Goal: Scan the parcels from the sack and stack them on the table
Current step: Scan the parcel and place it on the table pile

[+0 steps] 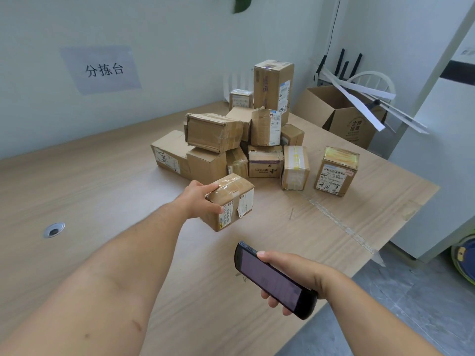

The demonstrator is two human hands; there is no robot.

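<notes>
The left hand [199, 200] grips a small taped parcel [231, 201] by its near end, fingers curled round it, just in front of the pile of parcels [246, 140]. The right hand [290, 276] wraps round a dark scanner [267, 276], screen up. All sit over a wooden table [77, 191]. A paper sign [101, 69] hangs on the wall; an open carton [344, 119] stands far right.

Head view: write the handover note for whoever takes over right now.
Left hand grips a small parcel in front of the pile.
Right hand holds the scanner, screen up.
Done: many parcels sit heaped on the table, two standing apart to the right.
The sack is out of view, so how many remain is unknown.
Left: set this parcel on the pile; whether it was scanned cannot be told.
</notes>
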